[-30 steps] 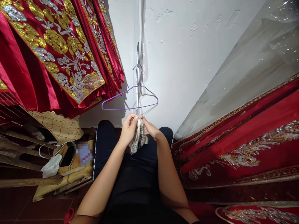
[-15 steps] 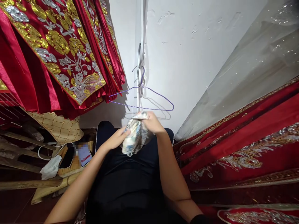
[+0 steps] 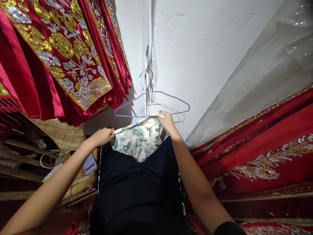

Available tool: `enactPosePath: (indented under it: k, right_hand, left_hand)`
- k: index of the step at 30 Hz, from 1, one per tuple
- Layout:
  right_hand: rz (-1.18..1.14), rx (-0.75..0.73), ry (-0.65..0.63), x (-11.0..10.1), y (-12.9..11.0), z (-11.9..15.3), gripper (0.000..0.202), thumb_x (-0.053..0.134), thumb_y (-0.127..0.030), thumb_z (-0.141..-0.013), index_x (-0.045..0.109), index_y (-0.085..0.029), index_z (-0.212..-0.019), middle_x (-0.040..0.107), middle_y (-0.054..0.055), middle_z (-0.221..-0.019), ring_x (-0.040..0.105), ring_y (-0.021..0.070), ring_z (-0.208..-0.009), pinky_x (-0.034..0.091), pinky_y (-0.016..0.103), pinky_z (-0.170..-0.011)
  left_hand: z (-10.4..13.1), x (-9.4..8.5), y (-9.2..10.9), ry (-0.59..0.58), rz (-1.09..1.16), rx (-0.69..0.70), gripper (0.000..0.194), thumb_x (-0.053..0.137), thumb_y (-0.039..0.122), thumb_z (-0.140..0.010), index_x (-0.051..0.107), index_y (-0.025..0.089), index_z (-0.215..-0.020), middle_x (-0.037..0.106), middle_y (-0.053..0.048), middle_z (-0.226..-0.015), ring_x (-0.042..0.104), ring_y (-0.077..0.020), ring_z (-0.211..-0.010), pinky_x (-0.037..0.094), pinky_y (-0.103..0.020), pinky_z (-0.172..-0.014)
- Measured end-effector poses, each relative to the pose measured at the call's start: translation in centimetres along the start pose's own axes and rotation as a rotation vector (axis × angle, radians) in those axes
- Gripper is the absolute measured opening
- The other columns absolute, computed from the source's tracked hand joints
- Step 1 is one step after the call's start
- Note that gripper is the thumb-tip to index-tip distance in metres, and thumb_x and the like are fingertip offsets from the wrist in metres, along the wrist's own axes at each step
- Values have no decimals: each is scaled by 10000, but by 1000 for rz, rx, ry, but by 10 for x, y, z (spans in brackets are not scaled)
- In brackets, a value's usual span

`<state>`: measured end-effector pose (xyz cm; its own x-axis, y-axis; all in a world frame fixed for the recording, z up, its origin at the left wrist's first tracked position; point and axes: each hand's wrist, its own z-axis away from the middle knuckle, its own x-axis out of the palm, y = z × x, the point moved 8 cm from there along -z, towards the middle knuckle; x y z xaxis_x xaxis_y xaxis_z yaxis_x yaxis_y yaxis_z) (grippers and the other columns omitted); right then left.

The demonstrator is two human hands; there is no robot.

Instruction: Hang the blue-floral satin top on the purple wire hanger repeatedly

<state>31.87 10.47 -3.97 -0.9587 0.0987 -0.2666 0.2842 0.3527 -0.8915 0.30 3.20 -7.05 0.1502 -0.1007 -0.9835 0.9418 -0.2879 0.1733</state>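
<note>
A small white cloth with a blue and green floral print (image 3: 137, 138) is stretched out flat over my knees. My left hand (image 3: 102, 136) pinches its left corner and my right hand (image 3: 167, 120) pinches its right corner. Just beyond the cloth a purple wire hanger (image 3: 153, 104) hangs on the white wall, its bar close above my right hand. My lap is covered by dark trousers (image 3: 137, 189).
Red garments with gold and silver embroidery (image 3: 56, 55) hang at the upper left. More red embroidered fabric under clear plastic (image 3: 256, 143) lies at the right. A phone (image 3: 89, 164), white cable, wooden pieces and a quilted beige item (image 3: 58, 133) crowd the left floor.
The cloth was bunched between both hands at my knees. My hands have moved apart, left hand going left, and the cloth is now spread open. The hanger has swung to the right.
</note>
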Motion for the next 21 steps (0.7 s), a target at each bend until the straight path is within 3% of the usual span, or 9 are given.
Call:
enactPosePath:
  k: [3, 5, 7, 11, 13, 17, 21]
  right_hand:
    - [70, -88, -19, -21, -8, 4, 110, 621, -256, -670, 656, -163, -717, 632, 12, -710, 570, 192, -737, 403, 275, -665]
    - [97, -98, -2, -30, -9, 5, 118, 603, -243, -670, 668, -162, -725, 644, 18, -720, 580, 198, -752, 407, 280, -677]
    - [104, -92, 29, -36, -7, 5, 131, 598, -233, -663, 677, -162, -739, 667, 27, -754, 594, 204, -768, 421, 290, -700]
    - [72, -67, 32, -33, 2, 7, 154, 616, -235, -650, 691, -155, -758, 698, 45, -798, 619, 216, -785, 445, 308, -740]
    - [45, -59, 16, -28, 4, 9, 169, 627, -250, -654, 701, -152, -770, 701, 46, -788, 625, 222, -790, 449, 309, -738]
    - [-37, -25, -75, -4, -4, 19, 150, 636, -261, -657, 690, -153, -746, 678, 29, -739, 604, 203, -737, 440, 290, -682]
    - [-34, -43, -125, 22, -26, 33, 99, 618, -237, -671, 668, -166, -716, 650, 15, -701, 601, 193, -718, 440, 283, -663]
  left_hand:
    - [-11, -30, 3, 76, 50, 102, 252, 414, 290, -885, 636, 198, -809, 714, -118, -948, 667, -268, -886, 490, -360, -837]
    - [-12, -57, 18, 175, 99, 232, 289, 409, 306, -892, 670, 189, -848, 695, -115, -1090, 655, -266, -1008, 486, -362, -943]
    - [-8, -75, 32, 192, 135, 323, 297, 438, 326, -883, 702, 193, -857, 666, -95, -1187, 640, -260, -1074, 477, -353, -999]
    - [3, -76, 37, 20, 151, 281, 269, 529, 367, -841, 714, 204, -734, 684, -77, -1150, 664, -250, -983, 522, -332, -922]
    - [10, -80, 36, 19, 140, 260, 280, 544, 386, -840, 713, 204, -711, 660, -77, -1252, 663, -258, -1018, 523, -337, -943]
    - [13, -114, 62, 249, 119, 383, 297, 491, 359, -892, 727, 183, -849, 545, -91, -1421, 578, -287, -1218, 442, -396, -1089]
    - [-7, -145, 85, 498, 183, 370, 300, 453, 211, -892, 667, 164, -1097, 643, -114, -1216, 607, -260, -1125, 463, -398, -1028]
